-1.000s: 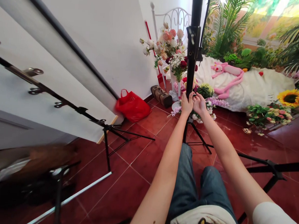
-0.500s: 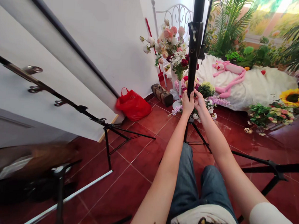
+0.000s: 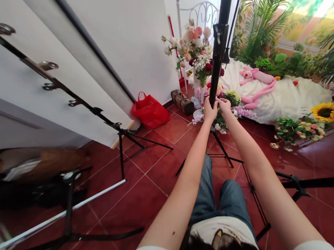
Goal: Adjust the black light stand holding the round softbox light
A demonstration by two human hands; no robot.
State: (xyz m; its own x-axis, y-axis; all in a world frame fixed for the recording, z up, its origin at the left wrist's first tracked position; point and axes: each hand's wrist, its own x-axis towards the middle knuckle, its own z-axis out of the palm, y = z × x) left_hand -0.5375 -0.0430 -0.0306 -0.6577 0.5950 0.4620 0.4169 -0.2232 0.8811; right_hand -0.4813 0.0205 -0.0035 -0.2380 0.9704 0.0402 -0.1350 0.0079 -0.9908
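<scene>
A black light stand (image 3: 216, 60) rises upright in front of me, its tripod legs spread on the red tiles. My left hand (image 3: 210, 111) is wrapped round the lower part of its pole. Beside it, on the pole's right side, my right hand (image 3: 223, 105) has its fingers pinched together close to the pole; whatever small part they grip is hidden. Both arms stretch forward. A lever clamp sits on the pole well above my hands.
Another black stand (image 3: 122, 131) is at the left by a white panel. A red bag (image 3: 151, 111), a brown case (image 3: 182, 102) and flowers (image 3: 199, 44) stand near the wall. Behind lies a pink plush toy (image 3: 259, 78) on white cloth. More stand legs (image 3: 298, 184) are at the right.
My right hand has turned slightly, its fingers now bent toward the pole, while my left hand stays on it. The camera view has shifted a little.
</scene>
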